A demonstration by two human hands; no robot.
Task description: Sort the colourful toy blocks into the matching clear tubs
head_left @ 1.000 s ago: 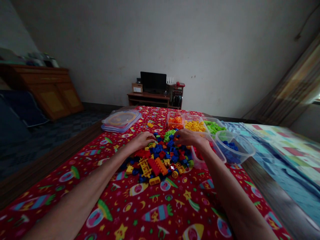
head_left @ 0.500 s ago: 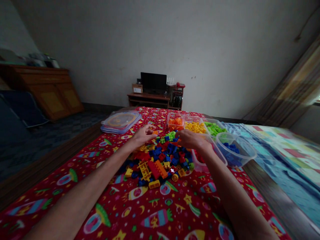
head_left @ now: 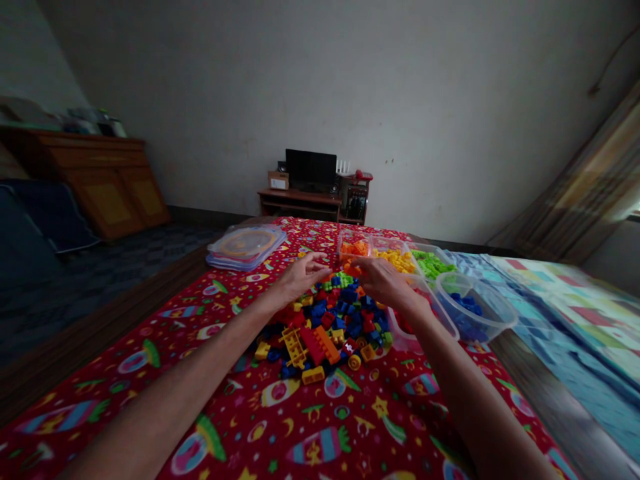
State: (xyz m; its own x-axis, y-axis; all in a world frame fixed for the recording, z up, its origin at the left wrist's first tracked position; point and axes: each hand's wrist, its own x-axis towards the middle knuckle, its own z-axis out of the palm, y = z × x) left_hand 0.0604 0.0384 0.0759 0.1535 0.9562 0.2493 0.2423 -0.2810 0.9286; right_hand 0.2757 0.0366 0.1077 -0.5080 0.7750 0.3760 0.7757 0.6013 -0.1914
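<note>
Facing a grey wall [head_left: 425,87], hands [head_left: 299,277] [head_left: 387,279] hover over red cloth [head_left: 270,427], left parted, right holding orange bricks [head_left: 352,269].

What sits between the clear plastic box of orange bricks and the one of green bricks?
In the head view, a clear plastic box holding yellow bricks stands between them.

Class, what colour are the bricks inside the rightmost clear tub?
The bricks there are blue, best seen in the head view, the only one.
</note>
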